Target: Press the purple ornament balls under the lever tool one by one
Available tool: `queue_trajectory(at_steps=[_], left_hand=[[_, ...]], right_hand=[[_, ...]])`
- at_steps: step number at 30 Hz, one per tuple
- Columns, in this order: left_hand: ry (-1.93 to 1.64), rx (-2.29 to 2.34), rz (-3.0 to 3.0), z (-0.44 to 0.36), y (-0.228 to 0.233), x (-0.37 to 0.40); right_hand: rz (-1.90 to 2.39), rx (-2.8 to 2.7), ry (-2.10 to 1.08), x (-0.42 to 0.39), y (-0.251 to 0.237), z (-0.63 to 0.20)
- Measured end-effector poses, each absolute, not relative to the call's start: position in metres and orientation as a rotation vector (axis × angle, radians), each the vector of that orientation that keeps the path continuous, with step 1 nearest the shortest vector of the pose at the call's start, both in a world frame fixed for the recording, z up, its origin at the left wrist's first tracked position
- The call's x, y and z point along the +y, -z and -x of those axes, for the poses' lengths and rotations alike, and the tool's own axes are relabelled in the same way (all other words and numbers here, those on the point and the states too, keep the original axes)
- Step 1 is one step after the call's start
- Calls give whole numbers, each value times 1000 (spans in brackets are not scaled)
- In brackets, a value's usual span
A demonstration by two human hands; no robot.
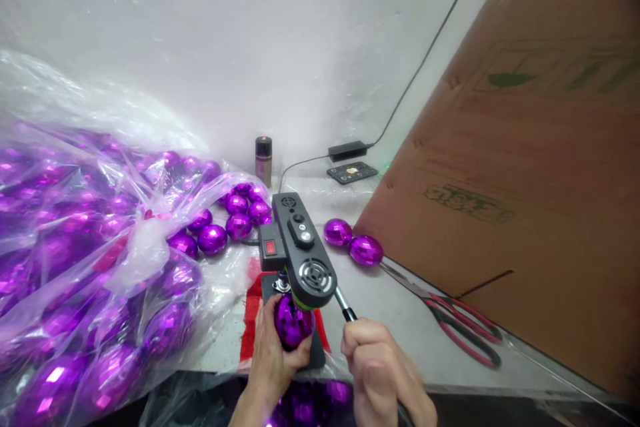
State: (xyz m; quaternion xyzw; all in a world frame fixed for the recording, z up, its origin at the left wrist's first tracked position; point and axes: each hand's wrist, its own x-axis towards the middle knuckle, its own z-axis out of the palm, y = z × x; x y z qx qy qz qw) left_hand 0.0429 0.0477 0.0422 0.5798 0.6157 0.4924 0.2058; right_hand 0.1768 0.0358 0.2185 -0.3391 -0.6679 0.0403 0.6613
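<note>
My left hand (pixel 275 353) is wrapped round a shiny purple faceted ball (pixel 294 321), holding it under the front end of a small black bench machine (pixel 305 247). The top of the ball meets or nearly meets the machine's underside; the exact contact is hidden. My right hand (pixel 383 363) is closed on the black grip of a metal lever handle (pixel 346 305) at the machine's right side. A red switch (pixel 271 247) sits on the machine's left block. Red cloth (pixel 249 330) lies beneath the black base.
Left stands a clear plastic bag (pixel 145 247) full of purple balls, with several loose ones (pixel 213 239) beside it. Two purple balls (pixel 366 251), red-handled scissors (pixel 465 327) and a large cardboard box (pixel 500 180) are at right. Behind are a dark-capped bottle (pixel 263 160) and a power adapter (pixel 349 150).
</note>
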Motion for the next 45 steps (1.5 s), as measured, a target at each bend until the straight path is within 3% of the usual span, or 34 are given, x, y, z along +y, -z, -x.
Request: queue_trajectory(at_steps=[34,45], left_hand=[[-1413,1711,-1615,-42,-38,52],[-1412,1706,-1667,-39,-31,54]], right_hand=[[769,-1391,-113,36,-208,-168],[802,-1384,-40,31,-175,-159]])
